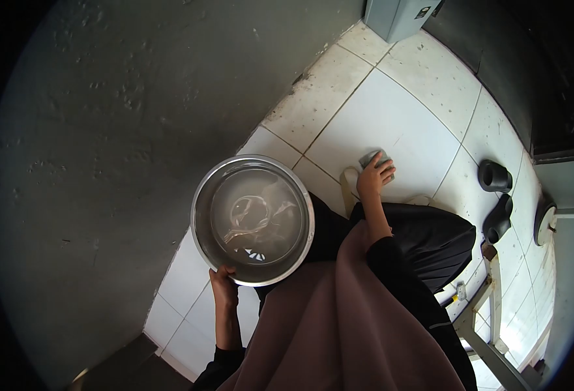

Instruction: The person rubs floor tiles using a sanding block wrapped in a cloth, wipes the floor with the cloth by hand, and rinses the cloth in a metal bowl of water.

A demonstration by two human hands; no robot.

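My left hand grips the near rim of a round steel basin, thumb over the edge. Cloudy water stands in the basin, with light reflected on its surface. On the white tile floor, my right hand rests over a small grey pad, perhaps a sponge or folded cloth, its fingers laid across the top. Part of the pad is hidden under the palm. Just left of that hand, a pale strap-like strip lies on the floor by my dark-trousered leg.
A dark grey wall borders the floor on the left. A grey box-like object stands at the far end. Black slippers lie to the right, near a pale frame with legs. Dirt specks mark the farther tiles.
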